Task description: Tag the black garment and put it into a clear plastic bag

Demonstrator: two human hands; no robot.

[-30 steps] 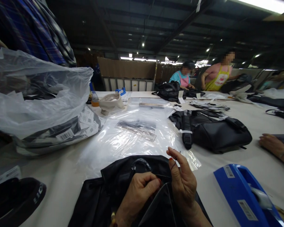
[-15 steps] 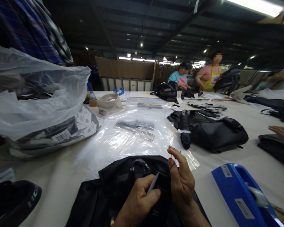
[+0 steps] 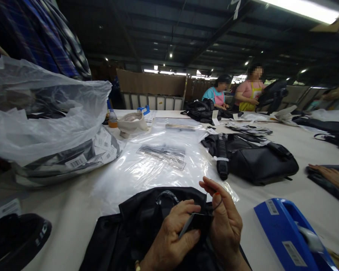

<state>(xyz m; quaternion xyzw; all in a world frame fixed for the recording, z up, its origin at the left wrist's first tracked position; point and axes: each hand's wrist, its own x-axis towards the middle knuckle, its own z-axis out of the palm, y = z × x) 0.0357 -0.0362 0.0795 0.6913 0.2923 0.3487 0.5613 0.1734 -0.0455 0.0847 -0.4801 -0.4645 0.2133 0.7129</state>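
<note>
My left hand [image 3: 173, 233] grips a black hang tag [image 3: 199, 222], thumb on its near face, with a pale edge turned up. My right hand [image 3: 224, 218] is beside the tag's right edge, and a thin dark string [image 3: 218, 205] loops about its thumb and fingers. Under both hands lies a black backpack [image 3: 110, 237], its top handle [image 3: 166, 195] wrapped in clear film. The backpack's lower part is hidden by my hands and the frame's edge.
Clear plastic bags [image 3: 147, 169] lie beyond the backpack. A blue tape dispenser [image 3: 289, 229] stands at right, another black bag [image 3: 262, 162] behind it. At left sits a large plastic sack [image 3: 53, 124] with labels. A co-worker's hand [image 3: 333, 178] rests on dark material; two people work farther back.
My left fingers have lifted and spread over the tag, which has tilted flatter. My right hand has shifted slightly right with the string. The co-worker's hand at right has moved left.
</note>
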